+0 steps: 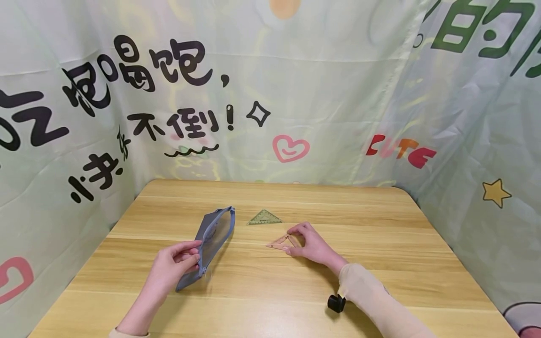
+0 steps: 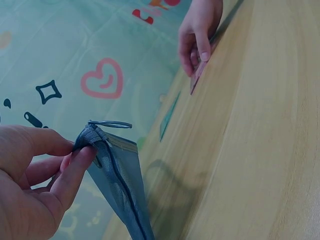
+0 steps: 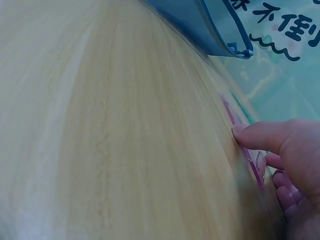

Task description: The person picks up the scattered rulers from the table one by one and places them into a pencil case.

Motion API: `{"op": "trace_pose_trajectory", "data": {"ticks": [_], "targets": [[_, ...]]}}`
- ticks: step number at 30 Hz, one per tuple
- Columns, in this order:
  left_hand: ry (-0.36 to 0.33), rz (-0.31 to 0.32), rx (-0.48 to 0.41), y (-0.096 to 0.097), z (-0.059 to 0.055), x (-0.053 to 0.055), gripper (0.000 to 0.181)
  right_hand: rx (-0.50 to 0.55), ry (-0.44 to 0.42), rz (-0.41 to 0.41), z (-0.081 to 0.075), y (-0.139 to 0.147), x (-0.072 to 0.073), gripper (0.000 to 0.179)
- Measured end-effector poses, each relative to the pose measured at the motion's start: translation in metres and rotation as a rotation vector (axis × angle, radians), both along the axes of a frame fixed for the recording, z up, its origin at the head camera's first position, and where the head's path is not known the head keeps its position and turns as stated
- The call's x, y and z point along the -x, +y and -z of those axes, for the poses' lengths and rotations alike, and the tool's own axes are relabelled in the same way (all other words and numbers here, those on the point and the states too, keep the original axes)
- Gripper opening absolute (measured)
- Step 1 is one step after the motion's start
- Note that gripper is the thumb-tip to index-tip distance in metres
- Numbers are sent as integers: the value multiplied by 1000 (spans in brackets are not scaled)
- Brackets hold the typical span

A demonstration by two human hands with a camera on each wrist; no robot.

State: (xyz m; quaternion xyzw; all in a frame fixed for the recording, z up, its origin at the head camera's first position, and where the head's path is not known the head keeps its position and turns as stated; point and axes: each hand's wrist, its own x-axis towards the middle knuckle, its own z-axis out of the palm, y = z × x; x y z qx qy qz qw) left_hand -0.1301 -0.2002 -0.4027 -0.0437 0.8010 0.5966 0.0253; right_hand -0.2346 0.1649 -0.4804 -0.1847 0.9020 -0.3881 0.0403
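My left hand (image 1: 166,267) pinches the rim of a blue zip pouch (image 1: 217,244) at its near end. The pouch is tilted up on the table with its mouth parted, and a zip runs along the rim. My right hand (image 1: 313,245) holds a small pink transparent set square (image 1: 272,245) between thumb and fingers, low over the table. Just behind it a green transparent set square (image 1: 264,218) lies flat. The right wrist view shows the thumb on the pink set square's (image 3: 255,170) edge; the other fingertips are partly hidden behind it.
A wooden table (image 1: 380,225) with rounded far corners carries everything. Printed cloth (image 1: 329,103) hangs behind it and along both sides. A small black device (image 1: 336,303) sits by the right sleeve.
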Motion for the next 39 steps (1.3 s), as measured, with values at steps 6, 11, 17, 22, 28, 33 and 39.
{"op": "trace_pose_trajectory", "data": {"ticks": [6, 11, 17, 22, 28, 33, 39], "targets": [[-2, -1, -1, -1, 0, 0, 39, -4, 10, 2, 2, -1, 1, 53], [-8, -3, 5, 0, 1, 0, 39, 13, 5, 3, 1, -1, 1, 53], [-8, -4, 6, 0, 1, 1, 39, 14, 32, -22, 2, -2, 3, 55], [-2, 0, 4, 0, 1, 1, 39, 39, 17, -40, 2, -3, 5, 52], [-7, -1, 6, 0, 1, 1, 39, 53, 8, -48, 1, -3, 5, 52], [-10, -4, 6, 1, 1, 1, 40, 71, 9, -53, 0, -4, 4, 54], [-4, 0, 2, 0, 1, 2, 40, 84, 22, -45, 0, -5, 4, 57]]}}
